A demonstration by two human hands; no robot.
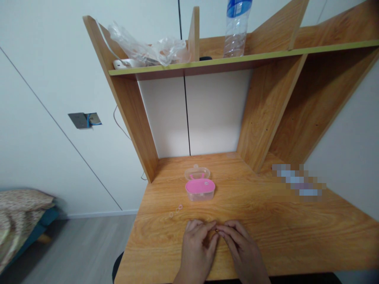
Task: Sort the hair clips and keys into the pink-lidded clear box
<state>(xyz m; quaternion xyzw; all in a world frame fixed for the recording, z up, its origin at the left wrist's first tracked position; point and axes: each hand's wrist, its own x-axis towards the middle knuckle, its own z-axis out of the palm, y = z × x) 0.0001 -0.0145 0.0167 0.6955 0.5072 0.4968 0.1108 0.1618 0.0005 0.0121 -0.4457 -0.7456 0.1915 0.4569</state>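
Note:
My left hand [197, 245] and my right hand [241, 246] meet over the front of the wooden desk, fingertips touching. Thumb and forefinger of each are closed in a pinch around one spot. A tiny dark-and-yellowish thing [216, 230] shows between them, too small to name. Beyond the hands stands a clear plastic box [200, 196] with a pink oval top [198, 185]. Its transparent lid [194, 172], with a pink handle, is behind it and appears tipped back. Several small pale rings [180, 207] lie on the desk, left of the box and ahead of my left hand.
The wooden desk [160, 240] carries a shelf [213, 63] at the back. On it are a plastic bottle [237, 31], a crumpled clear bag [166, 51] and a white power strip [127, 63]. A blurred-out item [297, 181] lies at the right. A bed [23, 221] stands at far left.

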